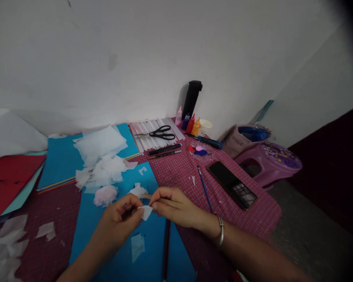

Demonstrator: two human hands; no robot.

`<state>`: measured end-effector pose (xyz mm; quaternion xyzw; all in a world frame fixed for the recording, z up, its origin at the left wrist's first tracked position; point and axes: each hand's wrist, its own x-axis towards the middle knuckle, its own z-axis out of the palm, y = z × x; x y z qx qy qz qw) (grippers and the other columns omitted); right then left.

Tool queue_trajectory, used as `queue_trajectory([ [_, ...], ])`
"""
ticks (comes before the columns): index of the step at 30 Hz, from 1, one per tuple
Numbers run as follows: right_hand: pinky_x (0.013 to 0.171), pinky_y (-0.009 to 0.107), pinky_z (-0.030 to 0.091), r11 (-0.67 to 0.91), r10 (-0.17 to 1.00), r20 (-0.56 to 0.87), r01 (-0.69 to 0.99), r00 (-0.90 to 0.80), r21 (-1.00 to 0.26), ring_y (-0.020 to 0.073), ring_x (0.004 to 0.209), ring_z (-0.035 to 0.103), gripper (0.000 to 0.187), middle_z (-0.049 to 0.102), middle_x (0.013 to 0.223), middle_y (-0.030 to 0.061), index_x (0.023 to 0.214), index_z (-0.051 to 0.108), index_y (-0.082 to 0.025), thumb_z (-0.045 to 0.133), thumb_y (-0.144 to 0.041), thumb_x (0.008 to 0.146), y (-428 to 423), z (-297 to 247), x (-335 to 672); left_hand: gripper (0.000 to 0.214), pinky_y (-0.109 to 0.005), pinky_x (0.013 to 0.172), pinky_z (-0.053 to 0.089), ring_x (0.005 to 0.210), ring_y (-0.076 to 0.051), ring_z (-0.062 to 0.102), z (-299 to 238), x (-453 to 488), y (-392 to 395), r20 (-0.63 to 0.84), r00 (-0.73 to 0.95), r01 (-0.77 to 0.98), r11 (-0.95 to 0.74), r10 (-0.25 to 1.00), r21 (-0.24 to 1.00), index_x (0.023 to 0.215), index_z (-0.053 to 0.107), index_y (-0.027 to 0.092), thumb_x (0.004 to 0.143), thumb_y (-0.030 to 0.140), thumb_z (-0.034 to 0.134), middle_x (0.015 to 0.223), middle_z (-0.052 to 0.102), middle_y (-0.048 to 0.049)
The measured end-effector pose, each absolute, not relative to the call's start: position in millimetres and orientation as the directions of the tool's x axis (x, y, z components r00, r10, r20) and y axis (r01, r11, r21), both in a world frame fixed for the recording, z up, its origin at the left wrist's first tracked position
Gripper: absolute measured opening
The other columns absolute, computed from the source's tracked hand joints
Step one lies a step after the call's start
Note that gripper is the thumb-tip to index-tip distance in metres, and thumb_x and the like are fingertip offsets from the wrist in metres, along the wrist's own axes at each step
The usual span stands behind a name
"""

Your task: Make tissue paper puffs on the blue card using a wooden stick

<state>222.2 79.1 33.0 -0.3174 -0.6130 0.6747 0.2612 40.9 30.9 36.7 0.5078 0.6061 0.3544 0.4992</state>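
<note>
My left hand [122, 217] and my right hand [173, 205] meet over a blue paper sheet [153, 250]. Both pinch a small white tissue piece [145, 212] between their fingertips. My right hand also grips a thin wooden stick [147, 196] with a white tissue tuft [137, 191] at its far end. A pink-white tissue pom-pom [105, 195] lies just left of the hands. A silver bangle sits on my right wrist.
A heap of white tissue scraps [101, 162] lies behind. Scissors [159, 133], black pens [164, 149], glue bottles [188, 123], a paint palette [198, 150], a blue brush [205, 188] and a phone [232, 184] rest on the red checked cloth. A pink stool [267, 160] stands right.
</note>
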Motion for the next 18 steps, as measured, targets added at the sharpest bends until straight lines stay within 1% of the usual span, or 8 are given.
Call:
queue_trajectory([
  [4, 0.053, 0.021, 0.033, -0.175, 0.734, -0.15, 0.029, -0.663, -0.984, 0.0075, 0.056, 0.042, 0.01, 0.049, 0.062, -0.0046, 0.075, 0.056, -0.014, 0.058, -0.023, 0.08, 79, 32, 220, 0.017, -0.021, 0.049, 0.037, 0.052, -0.013, 0.048, 39, 43, 31, -0.252, -0.004, 0.239, 0.246, 0.968, 0.94, 0.063, 0.058, 0.022, 0.07, 0.034, 0.067, 0.054, 0.054, 0.0029],
  [7, 0.054, 0.021, 0.034, -0.238, 0.735, -0.209, 0.043, -0.645, -0.97, 0.0077, 0.055, 0.045, 0.011, 0.048, 0.06, -0.0054, 0.074, 0.054, -0.016, 0.058, -0.023, 0.08, 78, 31, 218, 0.015, -0.021, 0.05, 0.038, 0.054, -0.013, 0.049, 41, 45, 32, -0.233, -0.046, 0.222, 0.238, 0.971, 0.946, 0.066, 0.06, 0.022, 0.068, 0.035, 0.067, 0.057, 0.055, 0.0024],
  [10, 0.052, 0.021, 0.033, -0.255, 0.741, -0.238, 0.065, -0.627, -0.965, 0.0077, 0.052, 0.044, 0.01, 0.047, 0.057, -0.0059, 0.073, 0.052, -0.016, 0.057, -0.021, 0.08, 77, 31, 217, 0.016, -0.021, 0.049, 0.037, 0.052, -0.012, 0.046, 42, 45, 33, -0.227, -0.064, 0.221, 0.236, 0.972, 0.946, 0.066, 0.061, 0.022, 0.066, 0.035, 0.069, 0.056, 0.054, 0.0031],
  [14, 0.054, 0.021, 0.036, -0.228, 0.755, -0.189, 0.018, -0.627, -0.973, 0.0085, 0.055, 0.046, 0.003, 0.05, 0.061, -0.0042, 0.075, 0.054, -0.015, 0.053, -0.015, 0.078, 79, 30, 218, 0.016, -0.021, 0.049, 0.035, 0.051, -0.012, 0.046, 38, 43, 34, -0.256, -0.043, 0.21, 0.259, 0.966, 0.943, 0.066, 0.06, 0.021, 0.066, 0.035, 0.068, 0.054, 0.053, 0.0038],
  [16, 0.056, 0.021, 0.037, -0.219, 0.755, -0.164, -0.008, -0.635, -0.976, 0.0088, 0.058, 0.048, 0.006, 0.052, 0.064, -0.0033, 0.079, 0.056, -0.015, 0.051, -0.012, 0.077, 80, 28, 219, 0.016, -0.021, 0.051, 0.037, 0.052, -0.012, 0.048, 34, 40, 35, -0.268, -0.027, 0.192, 0.268, 0.963, 0.944, 0.068, 0.059, 0.021, 0.068, 0.035, 0.067, 0.055, 0.054, 0.0042],
  [18, 0.055, 0.021, 0.035, -0.198, 0.74, -0.14, -0.013, -0.658, -0.98, 0.0084, 0.058, 0.046, 0.008, 0.051, 0.065, -0.0035, 0.083, 0.057, -0.014, 0.051, -0.012, 0.077, 80, 28, 221, 0.015, -0.021, 0.053, 0.039, 0.054, -0.012, 0.05, 28, 37, 36, -0.266, -0.017, 0.181, 0.264, 0.964, 0.947, 0.069, 0.058, 0.021, 0.07, 0.034, 0.065, 0.057, 0.055, 0.0045],
])
